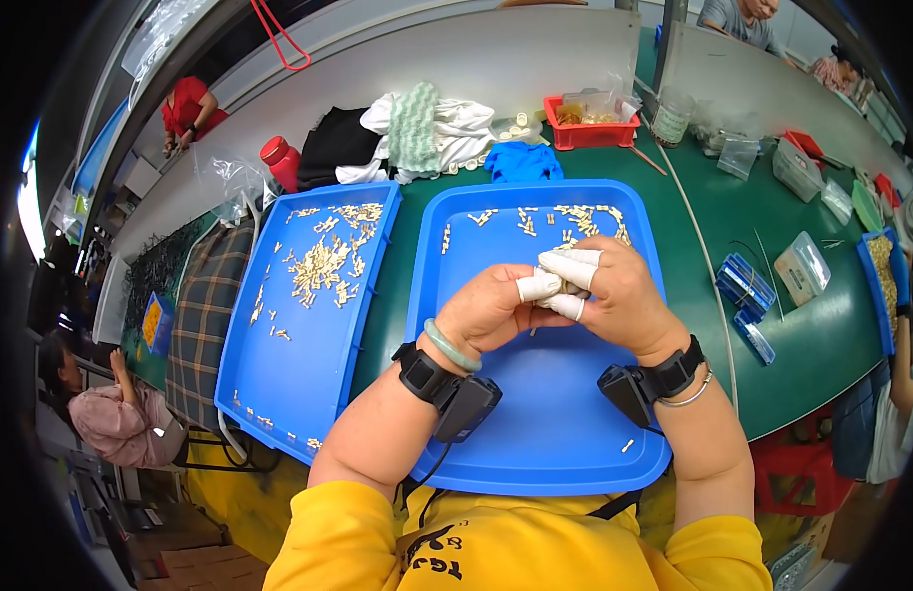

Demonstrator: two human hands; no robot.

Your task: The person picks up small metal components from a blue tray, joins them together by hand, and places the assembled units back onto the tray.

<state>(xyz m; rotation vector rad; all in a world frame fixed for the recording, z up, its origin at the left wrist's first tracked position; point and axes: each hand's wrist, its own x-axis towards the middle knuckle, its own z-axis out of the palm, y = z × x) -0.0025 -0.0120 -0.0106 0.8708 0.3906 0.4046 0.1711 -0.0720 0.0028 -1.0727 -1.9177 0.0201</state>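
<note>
My left hand (496, 305) and my right hand (619, 295) meet above the far half of a blue tray (535, 414). White finger covers wrap several fingertips. Both hands are closed, fingers pinched together around small brass-coloured parts, which the fingers mostly hide. Behind my right hand, a loose cluster of similar brass-coloured parts (579, 217) lies along the tray's far side. One single part (627, 446) rests near the tray's front right corner.
To the left, a second blue tray (279, 379) holds a heap of brass-coloured parts (321, 268). Beyond stand a red bottle (281, 163), piled cloths (417, 133), a blue cloth (523, 163) and a red basket (591, 133). Blue tools (745, 286) and a clear box (803, 268) lie right.
</note>
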